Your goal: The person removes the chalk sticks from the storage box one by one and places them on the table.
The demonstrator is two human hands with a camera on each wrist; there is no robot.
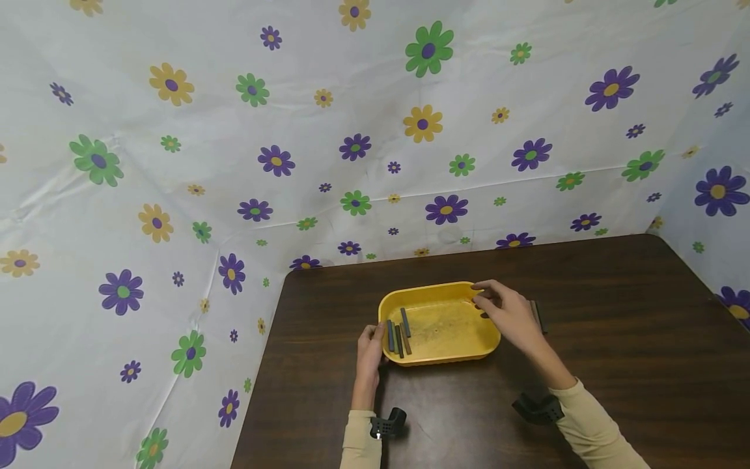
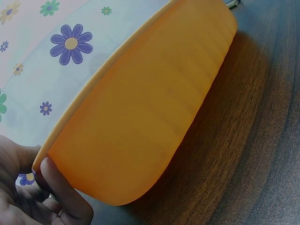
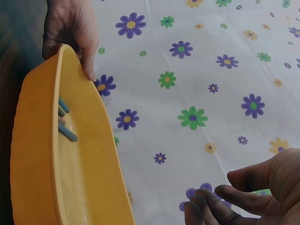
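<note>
A yellow plastic tray (image 1: 448,332) appears tilted, its near side raised off the table in the left wrist view. My left hand (image 1: 369,355) grips its left end, with thumb and fingers pinching the rim (image 2: 84,91). Several thin dark sticks (image 1: 398,340), like chalk pastels in blue-grey, green, black and brown, lie inside at the left end. Over the tray's right end is my right hand (image 1: 508,314), its thumb and fingers apart and nothing between them. In the right wrist view dark smudges mark the right hand's fingertips (image 3: 218,206).
More sticks (image 1: 538,317) lie on the dark wooden table (image 1: 621,339) just right of the right hand, partly hidden by it. A flower-print sheet (image 1: 328,117) hangs behind and beside the table. Black wrist mounts (image 1: 388,425) sit on both forearms.
</note>
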